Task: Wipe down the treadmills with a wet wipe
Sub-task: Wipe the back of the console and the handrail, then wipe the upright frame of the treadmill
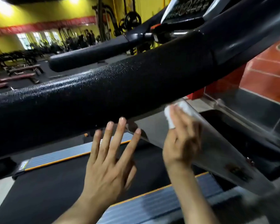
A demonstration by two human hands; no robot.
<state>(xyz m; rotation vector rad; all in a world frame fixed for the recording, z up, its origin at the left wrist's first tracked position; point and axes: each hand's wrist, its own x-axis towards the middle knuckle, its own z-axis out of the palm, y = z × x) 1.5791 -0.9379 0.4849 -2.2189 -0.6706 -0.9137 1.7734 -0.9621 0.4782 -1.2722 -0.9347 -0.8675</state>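
Note:
A thick black padded handrail (120, 91) of the treadmill crosses the view from lower left to upper right, its top glistening wet. My right hand (181, 139) is blurred; it presses a folded white wet wipe (176, 113) against the grey metal upright (217, 143) just under the handrail. My left hand (110, 156) hovers below the handrail with its fingers straight and spread, holding nothing; its fingertips are close to the rail's underside. The black running belt (47, 191) lies beneath both hands.
The treadmill console (187, 8) is at the top right. A second padded handrail (90, 54) runs parallel behind. Grey side rails with orange edging (68, 156) flank the belt. Benches, weight racks and people stand in the far left of the gym. Red floor tiles (268, 75) lie at right.

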